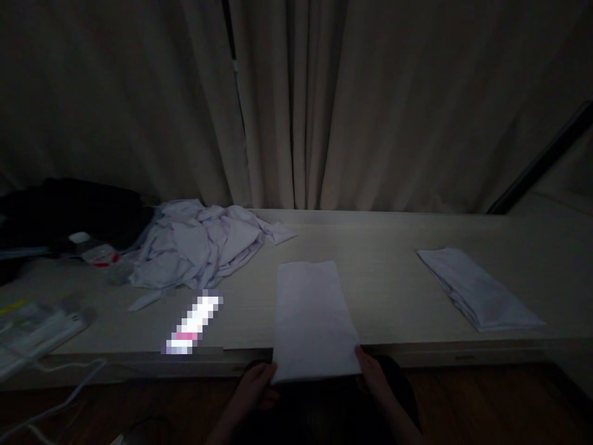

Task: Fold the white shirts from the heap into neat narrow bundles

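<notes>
A folded white cloth (312, 318) lies lengthwise over the front edge of the pale table (393, 272), its near end hanging past the edge. My left hand (257, 386) grips its near left corner from below. At the near right corner my right hand (373, 374) holds the cloth too. The room is very dim.
A crumpled heap of white garments (204, 244) lies at the back left. Another folded white cloth (479, 287) rests at the right. A dark bag (69, 210), a small packet (99, 254), a power strip with cable (41, 334) and a blurred-out object (194, 324) occupy the left. Curtains hang behind.
</notes>
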### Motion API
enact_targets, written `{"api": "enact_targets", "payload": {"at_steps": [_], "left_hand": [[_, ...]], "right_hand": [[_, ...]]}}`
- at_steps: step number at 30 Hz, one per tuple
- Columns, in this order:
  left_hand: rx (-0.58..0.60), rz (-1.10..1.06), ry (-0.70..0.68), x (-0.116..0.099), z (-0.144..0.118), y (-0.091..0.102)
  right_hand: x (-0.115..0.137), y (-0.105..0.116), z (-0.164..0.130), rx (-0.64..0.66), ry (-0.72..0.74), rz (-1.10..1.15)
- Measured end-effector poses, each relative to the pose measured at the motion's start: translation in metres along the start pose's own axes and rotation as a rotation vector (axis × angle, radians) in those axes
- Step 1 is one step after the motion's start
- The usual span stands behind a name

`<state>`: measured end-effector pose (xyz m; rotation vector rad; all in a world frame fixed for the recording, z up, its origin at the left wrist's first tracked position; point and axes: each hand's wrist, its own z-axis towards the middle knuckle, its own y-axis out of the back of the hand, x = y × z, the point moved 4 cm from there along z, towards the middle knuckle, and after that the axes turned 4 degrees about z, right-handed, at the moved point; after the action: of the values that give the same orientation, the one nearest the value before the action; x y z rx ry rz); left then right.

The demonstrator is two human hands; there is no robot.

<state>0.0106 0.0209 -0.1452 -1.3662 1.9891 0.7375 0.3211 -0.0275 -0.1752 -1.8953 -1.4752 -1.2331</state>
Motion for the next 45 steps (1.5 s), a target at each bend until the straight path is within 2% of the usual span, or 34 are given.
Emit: {"api": "enact_targets", "payload": {"at_steps": [2,7,11,17,23,28,33,36,38,43,45], "left_hand": [[-0.038,0.054,-0.040,-0.010,-0.001,0.001],[-0.206,0.258,-0.203,-0.029,0.005,0.003],[-0.218,0.334,-0.265,-0.029,0.011,0.003],[-0.223,0.287,-0.256,-0.023,0.011,0.006],[-0.212,0.230,-0.227,-0.023,0.018,-0.001],[-0.259,0.295,-0.245,-0.025,0.021,-0.003],[-0.328,0.316,-0.269,-0.025,0.017,-0.003],[-0.350,0.309,-0.261,-0.023,0.014,-0.001],[-0.330,0.291,-0.251,-0.022,0.012,0.000],[-0.187,0.092,-0.221,-0.024,0.010,-0.003],[-0.174,0.112,-0.252,-0.027,0.011,-0.004]], "right_hand": [[0.003,0.000,0.005,0.018,-0.046,-0.016],[0.021,0.002,0.012,-0.031,0.070,-0.083],[0.024,0.001,0.008,-0.050,0.121,-0.108],[0.025,0.002,-0.001,-0.084,0.278,-0.162],[0.024,-0.004,-0.011,0.004,0.261,-0.117],[0.014,-0.001,-0.017,-0.040,0.240,-0.044],[0.000,0.008,-0.016,-0.091,0.213,-0.083],[-0.005,0.010,-0.012,-0.061,0.173,-0.097],[-0.002,0.009,-0.006,-0.030,0.139,-0.127],[0.012,0.008,0.010,-0.031,0.084,-0.202],[0.015,0.007,0.013,-0.017,0.080,-0.236]]}}
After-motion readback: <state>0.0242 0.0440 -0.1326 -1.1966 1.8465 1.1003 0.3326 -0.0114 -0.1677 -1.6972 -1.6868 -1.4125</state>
